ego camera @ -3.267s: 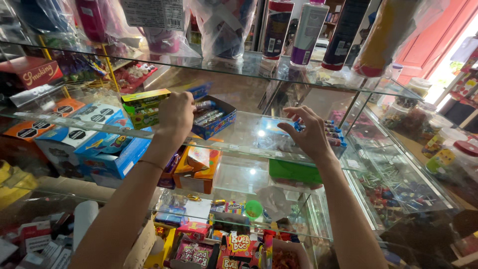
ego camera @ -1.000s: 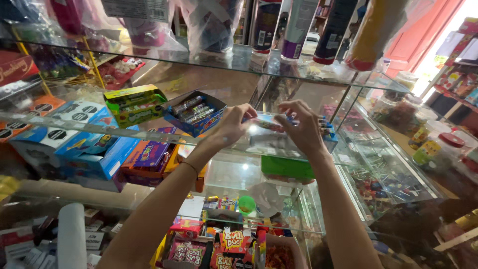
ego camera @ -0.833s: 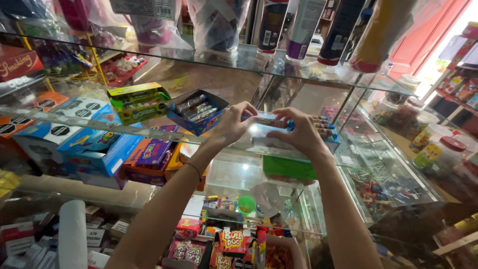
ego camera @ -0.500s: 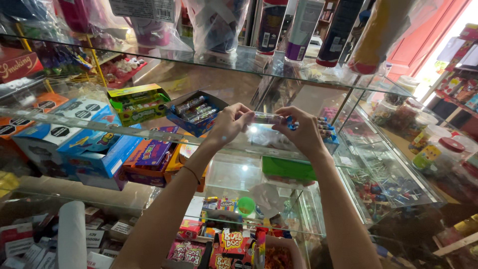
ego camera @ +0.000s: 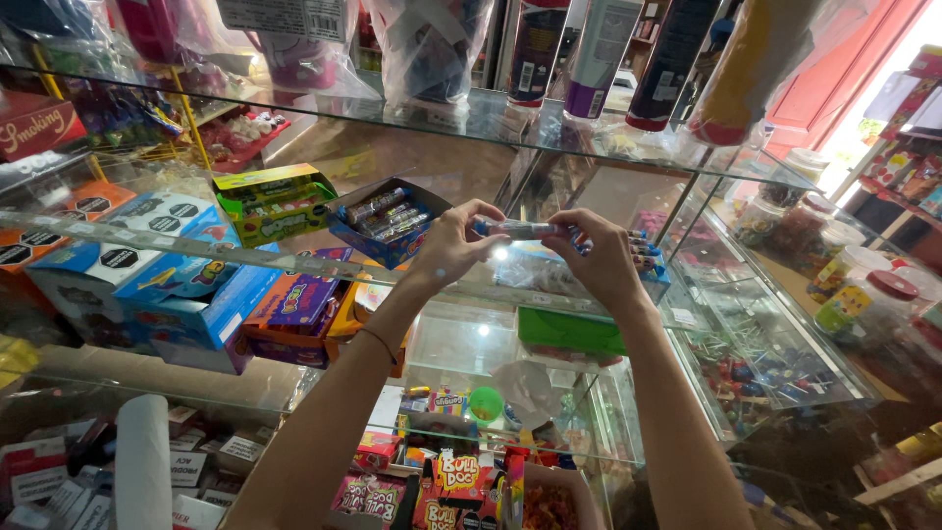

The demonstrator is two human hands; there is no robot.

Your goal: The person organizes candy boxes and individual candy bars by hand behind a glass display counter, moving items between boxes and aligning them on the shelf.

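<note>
Candy tube [ego camera: 520, 230] horizontal between left hand [ego camera: 453, 245] and right hand [ego camera: 601, 260], fingertips pinching each end.

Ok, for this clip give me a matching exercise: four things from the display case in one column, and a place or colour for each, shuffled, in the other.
Things:
1. slim candy tube
2. open blue box of candy rolls
3. green and yellow box
4. flat green box

Places or colours:
A. lower glass shelf, below the right hand
B. held by both hands, left hand on one end
C. far left of the three, beside the blue box
D. just left of the left hand, lid open

Pairs: 1-B, 2-D, 3-C, 4-A
</note>
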